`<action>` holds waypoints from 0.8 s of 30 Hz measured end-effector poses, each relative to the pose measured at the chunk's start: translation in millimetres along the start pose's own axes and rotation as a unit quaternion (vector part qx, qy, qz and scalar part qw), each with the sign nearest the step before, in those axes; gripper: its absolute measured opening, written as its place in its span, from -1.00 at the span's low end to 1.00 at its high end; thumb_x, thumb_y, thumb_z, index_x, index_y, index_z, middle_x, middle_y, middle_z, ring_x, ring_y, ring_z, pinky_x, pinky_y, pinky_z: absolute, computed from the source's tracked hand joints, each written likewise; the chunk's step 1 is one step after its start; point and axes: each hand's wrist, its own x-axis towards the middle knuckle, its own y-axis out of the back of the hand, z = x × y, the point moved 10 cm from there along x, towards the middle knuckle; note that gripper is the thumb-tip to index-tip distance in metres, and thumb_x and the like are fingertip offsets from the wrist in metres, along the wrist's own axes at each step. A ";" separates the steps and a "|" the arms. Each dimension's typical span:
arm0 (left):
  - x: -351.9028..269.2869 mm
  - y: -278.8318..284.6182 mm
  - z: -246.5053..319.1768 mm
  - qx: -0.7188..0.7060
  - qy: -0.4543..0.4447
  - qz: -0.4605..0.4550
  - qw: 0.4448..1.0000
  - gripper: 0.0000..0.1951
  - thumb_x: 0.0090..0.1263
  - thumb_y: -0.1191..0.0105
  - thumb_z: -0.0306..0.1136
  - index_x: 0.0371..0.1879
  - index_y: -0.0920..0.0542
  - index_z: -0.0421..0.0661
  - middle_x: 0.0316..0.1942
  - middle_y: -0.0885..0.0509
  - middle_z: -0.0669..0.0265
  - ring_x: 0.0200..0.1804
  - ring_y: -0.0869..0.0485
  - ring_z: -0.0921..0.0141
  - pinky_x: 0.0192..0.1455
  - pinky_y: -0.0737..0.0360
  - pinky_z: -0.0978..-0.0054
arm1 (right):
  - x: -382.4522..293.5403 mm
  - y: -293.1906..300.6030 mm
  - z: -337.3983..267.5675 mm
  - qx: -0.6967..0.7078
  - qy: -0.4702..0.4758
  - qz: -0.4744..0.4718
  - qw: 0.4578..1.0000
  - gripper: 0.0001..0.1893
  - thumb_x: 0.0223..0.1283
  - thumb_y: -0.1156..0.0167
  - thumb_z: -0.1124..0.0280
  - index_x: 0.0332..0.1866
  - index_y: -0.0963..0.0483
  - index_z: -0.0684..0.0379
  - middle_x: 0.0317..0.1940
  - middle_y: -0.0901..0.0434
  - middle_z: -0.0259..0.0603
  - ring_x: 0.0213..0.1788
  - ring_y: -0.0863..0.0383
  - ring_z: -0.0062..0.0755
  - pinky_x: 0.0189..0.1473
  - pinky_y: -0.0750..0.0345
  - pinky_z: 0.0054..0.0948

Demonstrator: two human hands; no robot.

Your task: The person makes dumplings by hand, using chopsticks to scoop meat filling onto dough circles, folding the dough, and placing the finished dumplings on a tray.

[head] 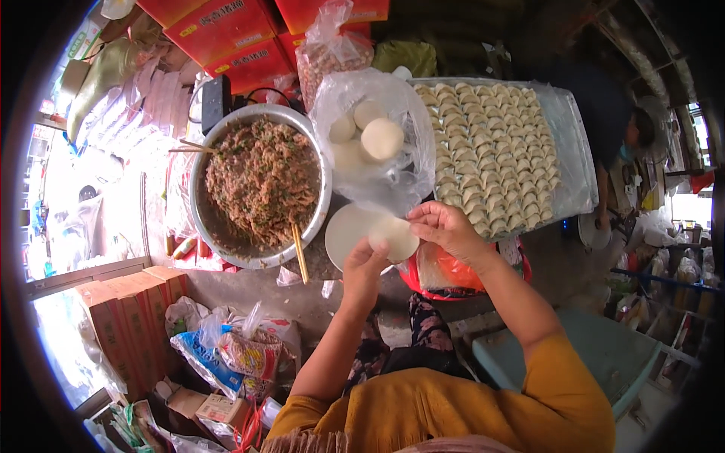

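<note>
A round dough wrapper [395, 239] is held between my left hand [365, 272], at its lower left edge, and my right hand [444, 229], at its upper right edge. Beneath it lies a pale round plate or lid [344, 229]. To the left, a large metal bowl [198, 221] holds minced filling [260, 181] with green bits; a pair of chopsticks [300, 255] leans over its near rim, and more sticks rest at its left rim. Stacks of wrappers [382, 139] sit in an open clear plastic bag [416, 107] beyond my hands. Rows of folded dumplings [493, 158] fill much of a tray [578, 153] at the right.
Red cartons [226, 34] and a bag of nuts or beans [334, 56] stand behind. Below the table are a red basin [422, 283], cardboard boxes [130, 323], packaged bags [249, 351] and a greenish box [566, 351]. Another person [595, 107] is at the far right, near a round lid.
</note>
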 end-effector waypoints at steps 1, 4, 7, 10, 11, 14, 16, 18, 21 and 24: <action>-5.5 10.0 -4.0 -0.001 0.006 0.004 1.000 -0.74 0.48 -0.05 -0.33 0.01 -0.58 -0.23 -0.14 -0.69 0.31 -0.10 -0.65 0.44 0.02 -0.56 0.46 | -4.1 -5.3 5.9 0.003 -0.006 0.001 1.000 -0.66 0.13 -0.31 0.46 0.00 -0.47 0.30 -0.06 -0.61 -0.17 -0.05 -0.61 -0.50 -0.04 -0.58 -0.43; -21.3 33.0 -13.8 0.038 0.055 0.064 0.996 -0.76 0.48 -0.02 -0.38 -0.04 -0.55 -0.31 -0.11 -0.66 0.18 -0.13 -0.68 0.34 0.00 -0.66 0.39 | -39.5 -44.2 -42.3 -0.376 0.291 -0.014 0.880 -0.60 -0.06 -0.34 0.47 -0.02 -0.52 0.15 0.04 -0.54 -0.17 0.08 -0.56 -0.22 0.12 -0.50 -0.19; -31.2 27.8 -28.6 0.013 0.109 0.092 0.990 -0.77 0.46 -0.01 -0.41 -0.05 -0.55 -0.31 -0.13 -0.66 0.19 -0.15 -0.68 0.34 -0.01 -0.65 0.39 | -67.0 -58.6 -44.3 -0.509 0.395 0.004 0.765 -0.63 -0.03 -0.35 0.48 -0.03 -0.54 0.12 0.03 -0.56 -0.23 0.11 -0.53 -0.32 0.18 -0.45 -0.22; -38.1 28.4 -22.6 0.037 0.110 0.076 0.990 -0.78 0.43 0.00 -0.43 -0.06 -0.56 -0.29 -0.13 -0.65 0.21 -0.12 -0.66 0.38 0.00 -0.62 0.43 | -71.9 -59.4 -24.8 -0.488 0.441 -0.005 0.753 -0.73 0.00 -0.32 0.47 -0.14 -0.55 0.11 -0.12 -0.59 -0.30 0.01 -0.56 -0.31 0.20 -0.39 -0.13; -38.0 29.1 -18.9 0.045 0.103 0.059 0.992 -0.78 0.44 0.00 -0.41 -0.06 -0.56 -0.26 -0.13 -0.65 0.23 -0.11 -0.64 0.41 0.01 -0.59 0.46 | -72.4 -62.5 -23.5 -0.466 0.456 -0.009 0.758 -0.78 0.02 -0.30 0.47 -0.18 -0.56 0.11 -0.17 -0.60 -0.32 -0.03 -0.57 -0.30 0.18 -0.39 -0.13; -39.3 23.4 -11.3 0.015 0.102 0.031 0.994 -0.71 0.41 0.00 -0.35 0.01 -0.53 -0.26 -0.05 -0.62 0.22 -0.01 -0.61 0.35 0.05 -0.57 0.34 | -73.5 -58.9 -22.9 -0.427 0.424 0.002 0.799 -0.86 0.07 -0.27 0.48 -0.23 -0.57 0.16 -0.27 -0.61 -0.25 -0.12 -0.59 -0.24 0.11 -0.43 -0.17; -42.0 25.1 -15.2 0.034 0.117 0.013 0.992 -0.57 0.36 -0.02 -0.32 0.17 -0.43 -0.23 0.11 -0.55 0.12 0.17 -0.52 0.23 0.17 -0.49 0.19 | -79.1 -42.6 -12.3 -0.399 0.348 0.018 0.848 -0.85 0.10 -0.26 0.48 -0.20 -0.56 0.20 -0.28 -0.62 -0.18 -0.13 -0.58 -0.16 0.03 -0.47 -0.26; -45.4 -2.2 -12.4 0.083 0.037 -0.042 0.995 -0.52 0.34 -0.04 -0.31 0.22 -0.40 -0.24 0.17 -0.52 0.11 0.22 -0.49 0.22 0.23 -0.44 0.23 | -92.7 -28.7 -7.6 -0.355 0.312 0.043 0.880 -0.85 0.11 -0.26 0.48 -0.19 -0.57 0.19 -0.27 -0.63 -0.19 -0.13 -0.58 -0.15 0.00 -0.48 -0.28; -56.2 -44.2 -2.3 0.118 -0.045 -0.188 0.974 -0.33 0.28 -0.21 -0.27 0.34 -0.28 -0.28 0.25 -0.44 0.12 0.28 -0.45 0.24 0.26 -0.44 0.28 | -111.7 -9.9 -1.6 -0.297 0.240 0.057 0.922 -0.82 0.16 -0.25 0.43 -0.13 -0.57 0.20 -0.26 -0.64 -0.20 -0.15 -0.60 -0.19 -0.10 -0.52 -0.33; -56.2 -30.1 -39.6 0.246 0.072 -0.183 0.949 -0.61 0.34 -0.11 -0.55 0.15 -0.46 -0.33 0.04 -0.61 0.21 0.03 -0.61 0.41 0.12 -0.53 0.47 | -127.4 0.5 3.1 -0.217 0.220 0.050 0.950 -0.80 0.21 -0.25 0.35 -0.18 -0.57 0.27 -0.31 -0.67 -0.09 -0.26 -0.67 -0.35 -0.20 -0.53 -0.41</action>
